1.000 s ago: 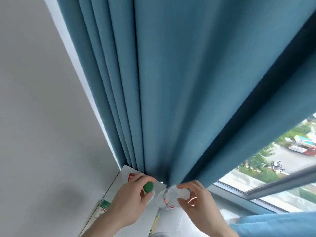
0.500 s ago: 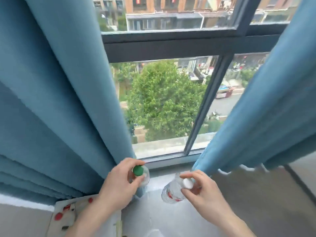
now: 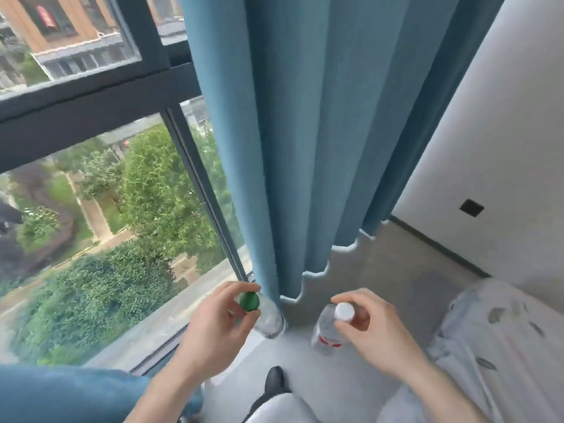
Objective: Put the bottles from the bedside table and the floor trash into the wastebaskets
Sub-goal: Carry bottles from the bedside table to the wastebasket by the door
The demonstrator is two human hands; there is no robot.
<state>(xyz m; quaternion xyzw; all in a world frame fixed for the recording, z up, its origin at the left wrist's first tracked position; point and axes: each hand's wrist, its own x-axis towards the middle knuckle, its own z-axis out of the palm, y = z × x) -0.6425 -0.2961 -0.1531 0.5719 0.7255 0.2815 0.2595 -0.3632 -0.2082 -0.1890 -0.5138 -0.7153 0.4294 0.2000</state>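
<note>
Both bottles are in hand, left hand (image 3: 213, 331) pinching the green cap (image 3: 249, 301), right hand (image 3: 375, 331) the white cap (image 3: 345, 310), bodies dangling below the fingers; finding a wastebasket looks next.

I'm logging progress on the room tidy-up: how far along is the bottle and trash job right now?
Done: both bottles are picked up. In hand: the left hand holds the green-capped bottle by its top, and the right hand holds the white-capped bottle the same way, over the grey floor beside the blue curtain. Left: no wastebasket is in view, so neither bottle is binned; floor trash isn't visible here.
</note>
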